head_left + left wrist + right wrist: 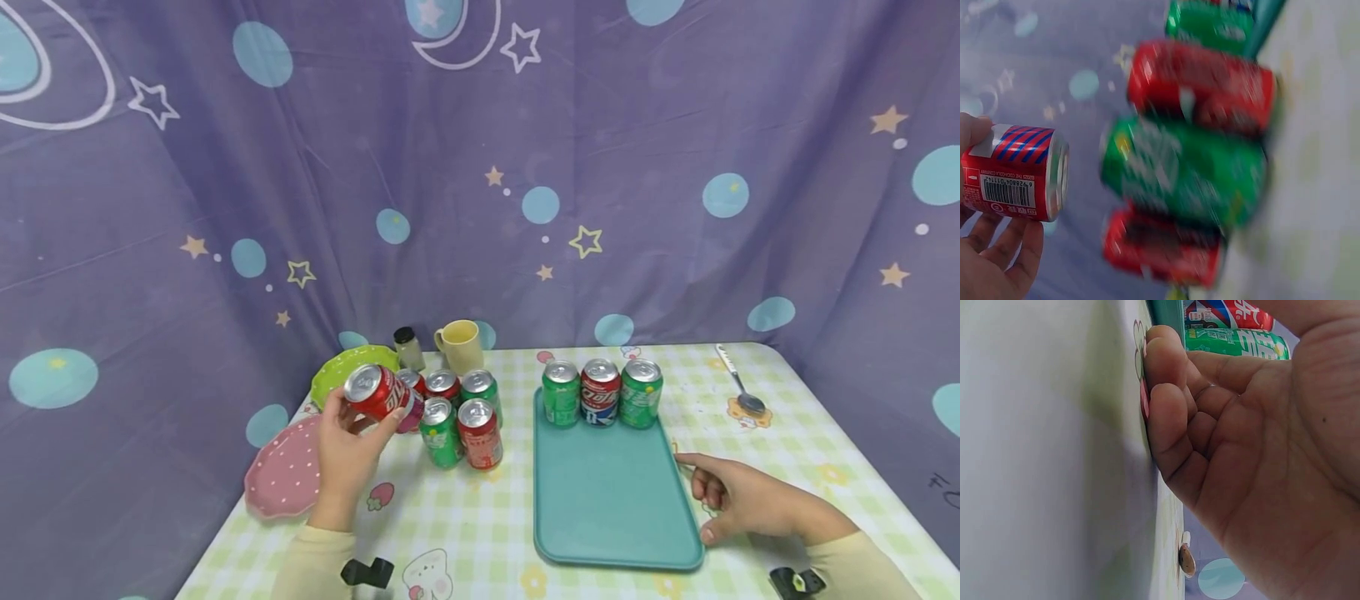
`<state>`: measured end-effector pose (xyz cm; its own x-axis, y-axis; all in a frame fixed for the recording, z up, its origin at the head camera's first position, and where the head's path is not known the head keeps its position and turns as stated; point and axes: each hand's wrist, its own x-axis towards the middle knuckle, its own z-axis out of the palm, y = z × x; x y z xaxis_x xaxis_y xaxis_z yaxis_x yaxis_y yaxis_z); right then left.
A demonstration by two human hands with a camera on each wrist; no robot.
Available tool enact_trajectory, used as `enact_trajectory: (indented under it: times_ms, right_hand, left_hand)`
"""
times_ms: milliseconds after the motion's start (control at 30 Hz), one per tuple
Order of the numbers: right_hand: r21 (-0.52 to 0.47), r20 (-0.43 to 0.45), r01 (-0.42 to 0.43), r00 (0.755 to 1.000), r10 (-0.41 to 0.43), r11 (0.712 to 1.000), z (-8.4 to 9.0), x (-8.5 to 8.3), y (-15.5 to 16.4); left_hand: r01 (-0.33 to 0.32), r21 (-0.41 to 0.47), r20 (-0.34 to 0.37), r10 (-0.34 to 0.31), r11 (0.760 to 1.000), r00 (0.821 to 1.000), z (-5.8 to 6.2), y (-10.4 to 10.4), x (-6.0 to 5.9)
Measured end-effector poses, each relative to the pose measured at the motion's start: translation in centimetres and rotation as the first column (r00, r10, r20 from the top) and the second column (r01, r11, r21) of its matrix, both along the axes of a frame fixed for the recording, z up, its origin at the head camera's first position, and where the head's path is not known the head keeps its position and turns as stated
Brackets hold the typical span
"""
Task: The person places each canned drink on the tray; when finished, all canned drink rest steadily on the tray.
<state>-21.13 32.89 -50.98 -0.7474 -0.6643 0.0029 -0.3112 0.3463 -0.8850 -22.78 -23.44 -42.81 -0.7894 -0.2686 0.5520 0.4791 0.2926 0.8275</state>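
My left hand (pixel 348 454) holds a red cola can (pixel 377 392) by its sides, raised and tilted beside a group of cans. In the left wrist view the held can (pixel 1013 172) shows a barcode and blue stripes. Within the group, a green can (pixel 442 442) and a red can (pixel 481 442) stand in front of several others. At the right edge of the teal tray (pixel 611 500) is my right hand (pixel 753 500), index fingertip and thumb by the rim, other fingers loosely bent. A green can (pixel 561 400), a red-blue can (pixel 600 400) and another green can (pixel 641 400) line the tray's far end.
A pink dotted plate (pixel 281 475) lies at the left edge, with a green plate (pixel 345 362) behind it. A black-lidded jar (pixel 408 350) and a yellow mug (pixel 462 348) stand at the back. Right of the tray lies a spoon (pixel 738 383). A purple curtain (pixel 480 125) hangs behind the table.
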Motion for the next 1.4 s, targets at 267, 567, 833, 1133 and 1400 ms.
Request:
enact_trajectory:
  times_ms: [267,567,833,1133,1400]
  right_hand:
    - [0.002,0.003,0.001,1.000,-0.001,1.000,-0.3,0.1,0.1]
    - [0.002,-0.016,-0.003,1.000,0.003,1.000,-0.5,0.0,0.2]
    - [-0.005,-0.023,-0.002,1.000,0.002,1.000,-0.5,0.0,0.3]
    - [0.001,-0.005,0.005,1.000,-0.005,1.000,-0.2,-0.1,0.2]
    - [0.023,0.005,0.022,1.000,-0.022,0.999,-0.1,-0.1,0.0]
  left_hand:
    - [0.178,-0.029,0.002,-0.178,0.984,0.984,2.7,5.9,0.4]
    - [0.310,-0.059,0.054,-0.307,0.949,0.950,2.2,12.3,-0.9]
    - [0.401,-0.081,0.167,-0.384,0.913,0.908,0.6,17.8,-1.9]
    - [0.436,-0.137,0.302,-0.381,0.889,0.874,-2.0,22.7,-3.0]
    - [0.455,-0.190,0.345,-0.375,0.870,0.861,-4.3,25.8,-3.9]
